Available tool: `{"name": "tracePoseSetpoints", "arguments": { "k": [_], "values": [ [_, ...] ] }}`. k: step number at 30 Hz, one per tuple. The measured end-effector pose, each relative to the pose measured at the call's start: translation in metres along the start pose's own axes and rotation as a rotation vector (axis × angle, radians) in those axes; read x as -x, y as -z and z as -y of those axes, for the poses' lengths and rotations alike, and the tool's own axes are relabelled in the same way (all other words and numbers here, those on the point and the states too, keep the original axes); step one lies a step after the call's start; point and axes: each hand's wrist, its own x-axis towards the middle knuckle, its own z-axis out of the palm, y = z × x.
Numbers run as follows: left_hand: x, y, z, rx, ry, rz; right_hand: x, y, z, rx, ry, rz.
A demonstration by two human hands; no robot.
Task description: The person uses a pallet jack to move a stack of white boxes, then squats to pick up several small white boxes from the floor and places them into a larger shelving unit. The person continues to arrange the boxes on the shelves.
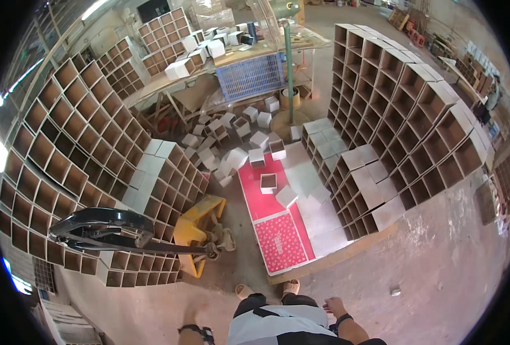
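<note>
**Asker:** Where are the person's hands?

**Describer:** Low, at the near edge of the view. The right hand [334, 307] hangs beside the right hip, its fingers loosely curled and apart, gripping nothing. The left hand [190, 319] is low on the other side, above a dark wristband; it blurs into the floor, so I cannot tell how its fingers stand.

**Asker:** What lies nearest them?

**Describer:** Just past the sandalled feet [291, 287], a low platform with a wooden edge [335, 253]. A pink patterned panel [280, 244] covers its near left corner, with plain pink behind it. Pale panels [318, 221] cover its middle.

**Asker:** And the boxes?

**Describer:** One white box [268, 184] stands on the pink, brown opening facing up. A tilted box [286, 196] rests just beside it, nearer the person. More lie jumbled beyond in a loose pile [209, 141].

**Asker:** What surrounds all this?

**Describer:** Boxes stacked like honeycomb, brown openings showing: a tall right stack [401, 106] and a left stack [85, 118]. In front of the left one is a pallet truck with a yellow frame [188, 224] and long black handle [102, 224]. At the back, a cluttered counter [266, 50] carries more white boxes, behind a green post [290, 75].
</note>
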Motion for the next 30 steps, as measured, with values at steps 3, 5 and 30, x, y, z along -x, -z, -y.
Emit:
{"name": "tracePoseSetpoints", "arguments": {
  "k": [3, 5, 30],
  "values": [
    [-0.024, -0.061, 0.089, -0.168, 0.248, 0.313, -0.012, 0.005, 0.007, -0.109, 0.048, -0.029],
    [-0.027, -0.073, 0.117, -0.161, 0.145, 0.304, -0.014, 0.005, 0.007, -0.148, 0.079, -0.025],
    [0.062, -0.021, 0.122, 0.105, 0.194, -0.146, -0.051, -0.02, 0.106, 0.056, 0.193, 0.098]
  ]
}}
